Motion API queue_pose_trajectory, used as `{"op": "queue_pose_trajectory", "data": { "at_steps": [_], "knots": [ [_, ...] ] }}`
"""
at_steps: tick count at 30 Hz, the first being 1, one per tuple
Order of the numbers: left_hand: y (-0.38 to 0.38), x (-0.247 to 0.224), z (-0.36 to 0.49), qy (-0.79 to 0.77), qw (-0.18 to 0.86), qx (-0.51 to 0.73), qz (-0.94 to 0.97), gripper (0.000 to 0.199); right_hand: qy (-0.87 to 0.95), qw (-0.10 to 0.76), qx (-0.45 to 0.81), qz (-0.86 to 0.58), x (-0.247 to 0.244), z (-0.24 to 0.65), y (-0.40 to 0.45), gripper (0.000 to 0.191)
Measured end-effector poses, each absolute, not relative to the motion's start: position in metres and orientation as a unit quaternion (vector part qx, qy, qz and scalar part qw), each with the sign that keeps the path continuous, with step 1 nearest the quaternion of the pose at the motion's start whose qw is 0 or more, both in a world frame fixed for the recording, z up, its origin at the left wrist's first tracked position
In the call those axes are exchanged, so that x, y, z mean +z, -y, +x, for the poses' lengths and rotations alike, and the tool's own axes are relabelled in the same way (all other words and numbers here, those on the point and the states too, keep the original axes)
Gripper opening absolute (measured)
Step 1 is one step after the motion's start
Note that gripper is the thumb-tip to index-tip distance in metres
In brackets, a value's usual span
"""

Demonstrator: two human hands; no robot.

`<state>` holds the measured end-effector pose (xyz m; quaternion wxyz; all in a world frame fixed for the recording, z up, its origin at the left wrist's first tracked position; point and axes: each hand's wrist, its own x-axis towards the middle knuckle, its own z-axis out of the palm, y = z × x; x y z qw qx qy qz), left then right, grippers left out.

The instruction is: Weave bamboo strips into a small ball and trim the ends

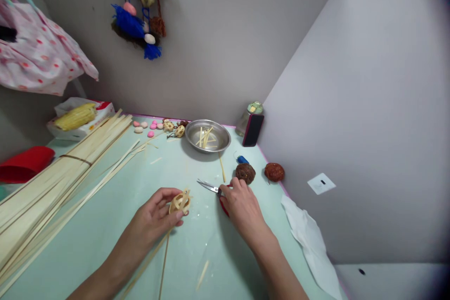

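My left hand (158, 213) is closed around a small woven ball of bamboo strips (180, 202), thumb in front and fingers behind. Short strip ends stick out at the ball's top, and two long thin strips (164, 260) run from below the hand toward the near edge. To the right, my right hand (242, 201) grips the red handles of a pair of scissors (211, 187). The slightly parted blades point left toward the ball without touching it; the fingers partly cover the handles. Just beyond that hand lies a dark brown ball of yarn (245, 173).
A metal bowl (227, 144) holds cut strips. Long bamboo strips (75, 164) lie in a bundle at left. Pink and white beads (151, 126), small woven balls (168, 125), blue thread (242, 160), reddish yarn (274, 172) and a phone (253, 130) against a jar sit farther back.
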<state>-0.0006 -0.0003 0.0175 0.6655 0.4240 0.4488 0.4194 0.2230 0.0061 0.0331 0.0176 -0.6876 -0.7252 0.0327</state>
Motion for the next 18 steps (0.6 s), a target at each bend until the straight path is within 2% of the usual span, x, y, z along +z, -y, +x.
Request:
{"op": "queue_pose_trajectory", "data": {
  "at_steps": [1, 3, 5, 7, 12, 18],
  "knots": [
    [0.001, 0.017, -0.001, -0.447, 0.664, 0.418, 0.431, 0.033, 0.724, 0.038, 0.035, -0.688, 0.035, 0.223, -0.005, 0.021],
    [0.001, 0.015, -0.001, -0.441, 0.662, 0.407, 0.449, 0.034, 0.724, 0.146, 0.102, -0.666, 0.039, 0.218, -0.002, 0.018],
    [0.000, 0.011, -0.002, -0.431, 0.664, 0.398, 0.464, 0.034, 0.700, 0.299, 0.249, -0.598, 0.041, 0.206, 0.003, 0.015],
    [0.000, 0.005, -0.002, -0.416, 0.669, 0.402, 0.467, 0.034, 0.649, 0.396, 0.393, -0.518, 0.041, 0.192, 0.009, 0.012],
    [0.000, -0.001, 0.000, -0.396, 0.681, 0.416, 0.454, 0.035, 0.540, 0.448, 0.536, -0.470, 0.038, 0.172, 0.010, 0.010],
    [0.003, 0.014, -0.002, -0.403, 0.699, 0.367, 0.463, 0.040, 0.485, 0.458, 0.585, -0.462, 0.040, 0.177, 0.007, 0.020]
  ]
}}
